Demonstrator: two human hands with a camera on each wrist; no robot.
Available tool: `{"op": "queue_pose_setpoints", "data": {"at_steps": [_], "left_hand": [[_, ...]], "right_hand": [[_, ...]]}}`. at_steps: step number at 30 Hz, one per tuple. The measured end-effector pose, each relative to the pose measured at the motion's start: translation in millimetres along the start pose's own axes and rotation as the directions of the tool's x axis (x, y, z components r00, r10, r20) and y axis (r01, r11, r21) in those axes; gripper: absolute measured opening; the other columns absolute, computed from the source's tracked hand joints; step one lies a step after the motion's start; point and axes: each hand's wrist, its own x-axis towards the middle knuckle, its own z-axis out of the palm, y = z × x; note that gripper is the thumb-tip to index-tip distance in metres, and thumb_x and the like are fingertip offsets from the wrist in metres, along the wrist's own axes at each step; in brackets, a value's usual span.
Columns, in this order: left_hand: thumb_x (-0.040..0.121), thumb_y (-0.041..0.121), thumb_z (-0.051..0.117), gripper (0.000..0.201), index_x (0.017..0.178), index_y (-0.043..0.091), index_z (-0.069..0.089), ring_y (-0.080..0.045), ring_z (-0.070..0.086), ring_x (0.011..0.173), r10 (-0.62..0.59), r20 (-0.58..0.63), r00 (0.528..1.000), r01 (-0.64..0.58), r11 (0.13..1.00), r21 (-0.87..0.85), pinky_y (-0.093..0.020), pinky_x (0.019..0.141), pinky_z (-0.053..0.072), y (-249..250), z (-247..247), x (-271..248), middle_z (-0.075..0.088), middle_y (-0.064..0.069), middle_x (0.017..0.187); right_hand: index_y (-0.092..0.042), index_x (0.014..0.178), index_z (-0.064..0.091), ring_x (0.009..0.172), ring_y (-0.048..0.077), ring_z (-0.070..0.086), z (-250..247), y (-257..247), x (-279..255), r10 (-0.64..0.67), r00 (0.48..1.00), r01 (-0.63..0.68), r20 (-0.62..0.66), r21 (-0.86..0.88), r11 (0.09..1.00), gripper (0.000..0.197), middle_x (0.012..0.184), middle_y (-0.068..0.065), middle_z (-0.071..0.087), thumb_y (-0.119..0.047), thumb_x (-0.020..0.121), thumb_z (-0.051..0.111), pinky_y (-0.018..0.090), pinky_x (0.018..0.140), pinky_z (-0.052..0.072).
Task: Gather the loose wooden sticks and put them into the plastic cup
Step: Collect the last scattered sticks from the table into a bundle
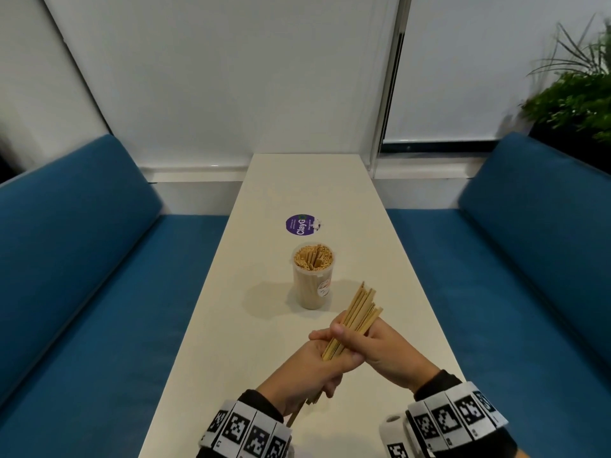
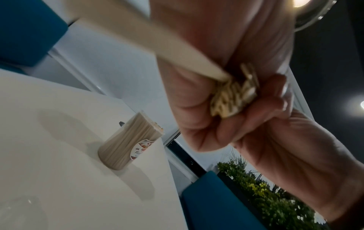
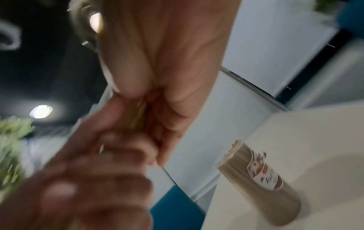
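Note:
A bundle of flat wooden sticks (image 1: 358, 309) slants above the near part of the white table (image 1: 380, 246). My left hand (image 1: 314, 361) grips the bundle's lower part, and stick ends (image 2: 234, 96) show in its fist. My right hand (image 1: 363, 342) wraps the bundle just above, fingers curled round it. The sticks' upper ends fan out towards the plastic cup (image 1: 313, 279), which stands upright a little beyond the hands, packed with sticks. The cup (image 2: 130, 143) shows in the left wrist view, and the cup (image 3: 260, 182) in the right wrist view is blurred.
A round purple lid (image 1: 300, 225) lies on the table behind the cup. Blue benches (image 1: 82, 276) run along both sides of the narrow table. A green plant (image 1: 575, 94) stands at the far right. White wall panels close off the far end.

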Motion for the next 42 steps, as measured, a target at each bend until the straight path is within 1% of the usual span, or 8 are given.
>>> {"op": "queue_pose_setpoints", "data": {"at_steps": [5, 9, 13, 20, 25, 35, 39, 42], "left_hand": [[0.084, 0.036, 0.062, 0.016, 0.084, 0.021, 0.056, -0.001, 0.049, 0.054, 0.041, 0.042, 0.998, -0.039, 0.998, -0.047, -0.016, 0.059, 0.042, 3, -5, 3, 0.051, 0.014, 0.054], [0.072, 0.068, 0.056, 0.054, 0.104, 0.024, 0.057, -0.005, 0.055, 0.068, 0.049, 0.118, 0.992, -0.039, 0.996, -0.082, -0.019, 0.069, 0.046, 7, -17, 2, 0.06, 0.007, 0.072], [0.072, 0.082, 0.018, 0.092, 0.11, 0.012, 0.063, -0.023, 0.064, 0.097, -0.172, -0.056, 0.983, 0.144, 0.93, -0.337, -0.037, 0.096, 0.044, -2, -30, 5, 0.07, -0.01, 0.102], [0.091, 0.032, 0.042, 0.048, 0.107, -0.01, 0.058, -0.036, 0.07, 0.078, -0.212, 0.012, 0.977, 0.055, 0.196, -0.979, -0.04, 0.071, 0.057, -7, -11, 8, 0.067, -0.03, 0.1], [0.094, 0.013, 0.043, 0.027, 0.1, -0.008, 0.058, -0.031, 0.07, 0.066, -0.261, 0.002, 0.965, 0.073, 0.263, -0.962, -0.038, 0.064, 0.059, -5, -4, 9, 0.068, -0.026, 0.083], [0.077, 0.008, 0.052, 0.026, 0.07, -0.01, 0.07, -0.034, 0.069, 0.072, -0.272, 0.126, 0.954, 0.214, 0.324, -0.921, -0.047, 0.077, 0.054, 2, 3, 6, 0.067, -0.026, 0.085], [0.086, 0.014, 0.048, 0.029, 0.089, -0.008, 0.067, -0.037, 0.062, 0.093, -0.286, 0.155, 0.946, 0.232, 0.258, -0.938, -0.046, 0.093, 0.047, 0, 0, 9, 0.065, -0.027, 0.095], [0.081, 0.006, 0.049, 0.027, 0.098, -0.01, 0.061, -0.035, 0.069, 0.077, -0.253, 0.085, 0.964, 0.148, 0.24, -0.959, -0.044, 0.073, 0.057, 7, 2, 9, 0.066, -0.027, 0.088]], "right_hand": [[-0.023, 0.075, 0.074, 0.091, 0.025, 0.071, 7, 2, 6, -0.136, 0.98, 0.128, -0.144, -0.064, 0.99, 0.024, 0.091, 0.011, 0.075, -0.037, 0.082, 0.056, 0.047, 0.087, 0.055], [-0.026, 0.071, 0.074, 0.082, 0.025, 0.072, 13, 0, 10, -0.251, 0.944, 0.229, -0.213, -0.124, 0.966, 0.024, 0.078, 0.007, 0.075, -0.034, 0.084, 0.055, 0.04, 0.079, 0.057], [-0.01, 0.078, 0.069, 0.067, 0.018, 0.072, 8, -12, 11, -0.364, 0.866, 0.334, -0.343, -0.145, 0.931, 0.03, 0.071, 0.008, 0.074, -0.03, 0.086, 0.049, 0.025, 0.067, 0.057], [-0.01, 0.078, 0.07, 0.078, 0.021, 0.072, 22, -14, 15, -0.338, 0.849, 0.348, -0.406, -0.054, 0.936, 0.025, 0.078, 0.007, 0.075, -0.03, 0.085, 0.055, 0.027, 0.069, 0.057], [-0.015, 0.079, 0.068, 0.088, 0.029, 0.069, 27, -10, 16, -0.246, 0.892, 0.275, -0.38, 0.023, 0.961, 0.007, 0.081, 0.007, 0.072, -0.019, 0.078, 0.074, 0.045, 0.087, 0.054], [-0.013, 0.054, 0.046, 0.037, 0.015, 0.031, 32, -24, 21, -0.138, 0.863, 0.322, -0.485, 0.32, 0.891, 0.032, 0.042, 0.003, 0.034, -0.025, 0.076, 0.065, 0.026, 0.042, 0.034], [-0.014, 0.05, 0.049, 0.04, 0.02, 0.041, 29, -26, 20, -0.212, 0.847, 0.366, -0.488, 0.245, 0.897, 0.037, 0.042, 0.006, 0.043, -0.027, 0.081, 0.065, 0.029, 0.049, 0.044], [-0.016, 0.054, 0.06, 0.054, 0.024, 0.056, 34, -21, 19, -0.278, 0.865, 0.349, -0.419, 0.102, 0.932, 0.031, 0.052, 0.01, 0.058, -0.037, 0.073, 0.073, 0.03, 0.066, 0.053]]}}
